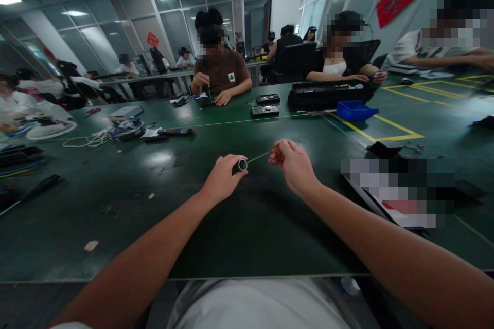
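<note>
My left hand (226,177) is closed around a small dark cylinder (242,165), whose round end with a pale rim faces me. From beside that end a thin straight rod (258,156) runs up and right to my right hand (291,162). The fingers of my right hand are pinched on the rod's far end, where a small red part (271,151) shows. Both hands are held above the green table (270,247), a short distance apart. The inside of the cylinder is too dark to make out.
A blue tray (355,111) and opened drives (264,111) lie farther back. At the left are cables (125,129) and a screwdriver (44,185); at the right, a pixelated flat object (393,195). A person in brown (224,69) works across the table.
</note>
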Demonstrator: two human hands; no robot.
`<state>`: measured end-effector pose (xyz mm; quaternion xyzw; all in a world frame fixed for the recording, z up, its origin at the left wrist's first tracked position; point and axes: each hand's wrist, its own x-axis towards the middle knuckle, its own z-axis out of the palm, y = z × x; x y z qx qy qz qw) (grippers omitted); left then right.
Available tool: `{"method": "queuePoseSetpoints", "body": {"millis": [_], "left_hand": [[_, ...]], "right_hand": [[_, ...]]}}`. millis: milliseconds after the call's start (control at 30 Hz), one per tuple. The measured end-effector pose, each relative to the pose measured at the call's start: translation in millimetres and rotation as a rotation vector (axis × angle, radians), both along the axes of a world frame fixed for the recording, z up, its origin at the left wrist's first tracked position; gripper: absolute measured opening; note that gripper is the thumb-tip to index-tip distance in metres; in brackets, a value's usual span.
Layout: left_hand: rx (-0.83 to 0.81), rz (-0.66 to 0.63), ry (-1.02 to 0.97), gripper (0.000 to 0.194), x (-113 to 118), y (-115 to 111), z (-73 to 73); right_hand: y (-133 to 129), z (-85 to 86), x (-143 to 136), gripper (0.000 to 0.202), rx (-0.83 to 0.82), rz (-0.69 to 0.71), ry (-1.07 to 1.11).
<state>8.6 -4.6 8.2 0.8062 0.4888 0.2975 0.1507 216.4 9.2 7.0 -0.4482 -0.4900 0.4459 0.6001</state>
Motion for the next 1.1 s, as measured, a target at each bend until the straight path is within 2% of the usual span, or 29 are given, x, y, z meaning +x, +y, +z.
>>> {"method": "queuePoseSetpoints", "body": {"millis": [133,300,700,867,1000,1100], "left_hand": [[-0.008,0.017,0.009,0.033,-2,1,-2.4],[0.003,0.011,0.040,0.035,-1,1,-2.7],[-0.014,-0.002,0.079,0.041,-2,3,-5.2],[-0.054,0.000,0.015,0.040,-4,5,-7.0],[-0.060,0.046,-0.063,0.044,-4,6,-6.3],[-0.074,0.091,-0.137,0.040,-3,5,-3.3]], "right_hand": [[-8,6.8,-2,0.024,0.129,-0.054,-0.085],[-18,13.8,-4,0.022,0.266,-0.068,-0.346],[-26,19.9,-3,0.019,0.383,-0.067,-0.663],[-24,21.5,-2,0.018,0.368,-0.129,-0.699],[-23,21.5,1,0.018,0.352,-0.155,-0.668],[-24,21.4,2,0.018,0.355,-0.157,-0.642]]}}
